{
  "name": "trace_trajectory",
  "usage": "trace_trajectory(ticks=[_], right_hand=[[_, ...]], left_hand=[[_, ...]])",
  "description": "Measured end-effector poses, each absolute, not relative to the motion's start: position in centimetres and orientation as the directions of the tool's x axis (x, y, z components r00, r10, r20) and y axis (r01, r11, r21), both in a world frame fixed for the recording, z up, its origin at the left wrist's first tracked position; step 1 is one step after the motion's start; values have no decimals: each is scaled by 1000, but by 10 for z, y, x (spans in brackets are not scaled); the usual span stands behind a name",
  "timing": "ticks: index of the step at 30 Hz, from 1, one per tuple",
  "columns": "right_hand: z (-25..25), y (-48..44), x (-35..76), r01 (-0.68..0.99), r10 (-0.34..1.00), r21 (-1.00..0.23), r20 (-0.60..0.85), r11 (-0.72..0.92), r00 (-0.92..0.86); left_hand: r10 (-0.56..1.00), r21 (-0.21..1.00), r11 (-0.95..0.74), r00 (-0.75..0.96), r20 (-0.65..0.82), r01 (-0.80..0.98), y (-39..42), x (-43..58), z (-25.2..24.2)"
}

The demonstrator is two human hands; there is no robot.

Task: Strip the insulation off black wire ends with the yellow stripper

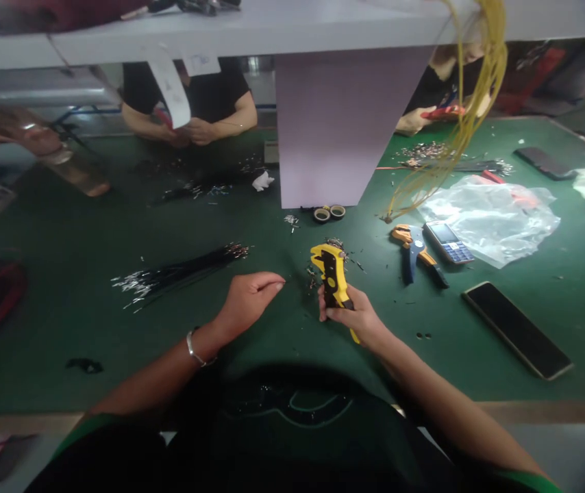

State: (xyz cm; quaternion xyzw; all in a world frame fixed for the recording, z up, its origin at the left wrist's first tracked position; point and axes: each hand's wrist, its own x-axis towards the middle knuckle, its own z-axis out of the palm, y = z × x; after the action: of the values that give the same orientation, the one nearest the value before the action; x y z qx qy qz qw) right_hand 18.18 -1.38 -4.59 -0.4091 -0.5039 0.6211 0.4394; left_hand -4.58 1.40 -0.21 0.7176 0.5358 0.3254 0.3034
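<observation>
Left hand: We see our left hand [249, 301] just beside the stripper, with its back up. Its grip is narrow, with the fingertips [278, 279] pressed close. We cannot tell if it holds a thin bit of wire.

Right hand: Our right hand [346, 316] is at the lower middle of the frame. Its grip is shut around the handles of the stripper.

Stripper: The yellow and black stripper [332, 284] stands tilted up from our right hand, near the middle of the frame. Its top end points up and to the left.

Near the hands: Tiny metal bits [323, 270] lie on the desk [66, 342] around the stripper. A bunch of black wires [179, 274] with shiny ends lies to the left of our left hand. A bracelet [194, 349] sits on our left wrist.

Right side: A blue and orange stripper [416, 253] lies just beside a small keypad phone [447, 243]. A clear bag [488, 219] is behind them, and a big black phone [517, 330] is at the right.

Top of the frame: Yellow wires [457, 123] hang down from a white shelf [220, 34]. Two rolls of tape [329, 213] sit by a pale post [333, 123].

Co-workers: Across the desk, one person's hands [190, 130] work at the upper middle. Another person's hand [413, 122] is at the upper right, near a red tool [441, 113].
</observation>
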Motion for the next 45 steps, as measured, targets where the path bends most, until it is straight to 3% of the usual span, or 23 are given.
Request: trace_trajectory(ticks=[5, 10, 20, 45], right_hand=[[-29, -17, 190, -314, 827, -876, -151, -365, -541], [-23, -25, 191, -348, 758, -838, -112, -420, -643], [-28, -28, 186, -366, 714, -807, -94, -462, -694], [-29, -29, 183, -352, 696, -813, -88, -463, -713]], left_hand=[[925, 737, -379, 231, 300, 560, 18, -57, 4], [867, 657, -497, 292, 404, 567, 21, -65, 7], [804, 537, -590, 379, 457, 604, 18, -65, 8], [807, 586, -591, 394, 440, 555, 18, -61, 8]])
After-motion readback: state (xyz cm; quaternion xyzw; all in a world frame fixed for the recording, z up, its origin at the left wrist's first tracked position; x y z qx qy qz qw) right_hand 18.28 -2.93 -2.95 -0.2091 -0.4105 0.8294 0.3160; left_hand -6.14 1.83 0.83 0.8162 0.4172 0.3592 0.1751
